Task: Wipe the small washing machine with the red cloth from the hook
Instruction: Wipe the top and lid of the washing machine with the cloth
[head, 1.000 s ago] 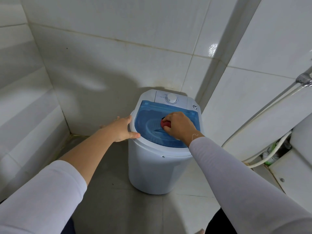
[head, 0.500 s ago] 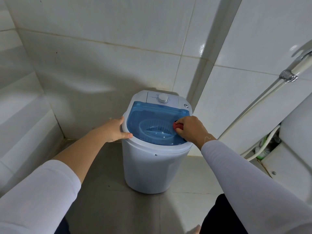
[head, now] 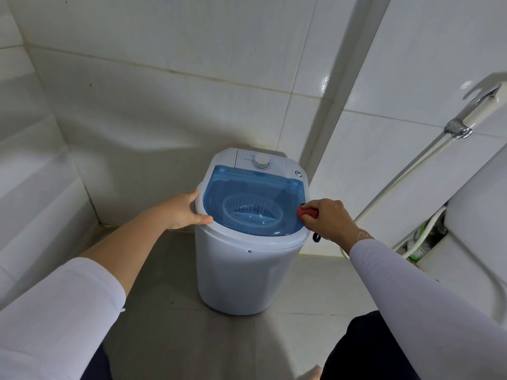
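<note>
A small white washing machine (head: 247,272) stands on the grey floor near the tiled corner, with a see-through blue lid (head: 252,198) and a white dial (head: 261,161) on top. My left hand (head: 183,211) holds the machine's left rim, thumb lying on the top edge. My right hand (head: 329,219) grips a bunched red cloth (head: 306,212) and presses it on the right edge of the lid. Most of the cloth is hidden in my fist; a dark loop (head: 316,237) hangs below it.
White tiled walls close in behind and to the left. A toilet (head: 477,231) stands at the right, with a spray hose (head: 406,171) and its handle (head: 472,116) on the wall beside it. Grey floor tiles (head: 170,325) lie in front of the machine.
My right hand has slid the red cloth from the middle of the lid to its right edge. My left hand has stayed on the left rim. The camera view shifted slightly.
</note>
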Demonstrator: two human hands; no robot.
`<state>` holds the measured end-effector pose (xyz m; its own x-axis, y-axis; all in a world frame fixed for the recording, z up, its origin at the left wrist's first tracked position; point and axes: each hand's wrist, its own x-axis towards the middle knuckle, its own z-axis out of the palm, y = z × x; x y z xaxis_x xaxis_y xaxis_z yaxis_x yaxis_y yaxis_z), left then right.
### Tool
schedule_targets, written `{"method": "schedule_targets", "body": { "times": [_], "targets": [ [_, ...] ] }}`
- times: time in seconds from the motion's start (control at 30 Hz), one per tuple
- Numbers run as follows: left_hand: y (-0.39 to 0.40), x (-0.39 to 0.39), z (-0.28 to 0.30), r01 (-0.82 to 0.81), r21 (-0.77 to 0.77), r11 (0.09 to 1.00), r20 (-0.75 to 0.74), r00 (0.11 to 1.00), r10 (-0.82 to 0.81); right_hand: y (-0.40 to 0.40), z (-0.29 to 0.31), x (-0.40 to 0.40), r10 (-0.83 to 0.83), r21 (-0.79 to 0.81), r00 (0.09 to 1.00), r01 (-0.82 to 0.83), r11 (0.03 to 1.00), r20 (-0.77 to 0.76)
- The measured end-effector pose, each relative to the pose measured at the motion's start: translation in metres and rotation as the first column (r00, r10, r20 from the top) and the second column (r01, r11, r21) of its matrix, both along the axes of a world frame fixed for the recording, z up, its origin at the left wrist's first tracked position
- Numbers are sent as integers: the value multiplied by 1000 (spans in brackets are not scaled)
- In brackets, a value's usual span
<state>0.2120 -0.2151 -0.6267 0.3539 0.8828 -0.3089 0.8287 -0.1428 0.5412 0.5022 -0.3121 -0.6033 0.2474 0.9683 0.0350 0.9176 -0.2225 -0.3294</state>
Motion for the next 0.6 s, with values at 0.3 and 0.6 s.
{"method": "schedule_targets", "body": {
  "times": [0.3,0.6],
  "targets": [
    [33,1,0,-147,32,989,122,982,142,27,34,-62,226,120,974,-223,967,-10],
    [51,1,-5,-52,60,997,146,988,42,70,6,-142,396,55,918,-394,918,-30]
  ]
}}
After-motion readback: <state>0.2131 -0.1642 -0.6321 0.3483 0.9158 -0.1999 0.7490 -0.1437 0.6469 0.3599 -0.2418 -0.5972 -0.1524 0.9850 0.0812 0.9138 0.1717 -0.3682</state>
